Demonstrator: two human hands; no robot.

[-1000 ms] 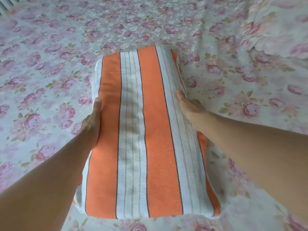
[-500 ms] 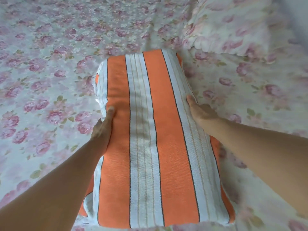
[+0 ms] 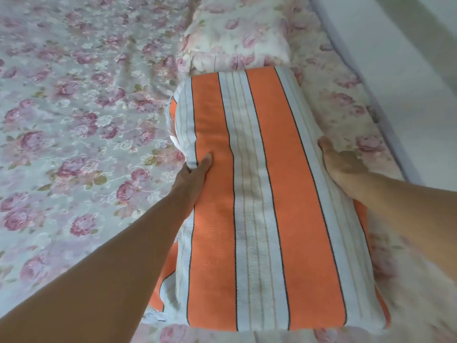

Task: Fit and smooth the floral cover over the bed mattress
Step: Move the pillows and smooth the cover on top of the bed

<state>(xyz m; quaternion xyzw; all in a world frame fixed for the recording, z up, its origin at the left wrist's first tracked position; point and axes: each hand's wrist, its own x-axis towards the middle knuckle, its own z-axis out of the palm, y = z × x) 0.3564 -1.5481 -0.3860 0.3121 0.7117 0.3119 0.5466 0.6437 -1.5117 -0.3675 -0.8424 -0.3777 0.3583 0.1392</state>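
— Where are the hands?
— Well apart: left hand [image 3: 195, 175] and right hand [image 3: 345, 167] each grip a long edge of the folded striped blanket [image 3: 259, 206].
— And the floral cover [image 3: 74, 120]?
— Spread on the mattress beneath, creased at left. Set the blanket level against the floral pillow [image 3: 237, 33], without dragging.

The left hand [image 3: 195, 177] and right hand [image 3: 343, 167] are bare, both forearms [image 3: 111, 256] uncovered to the frame's edge.
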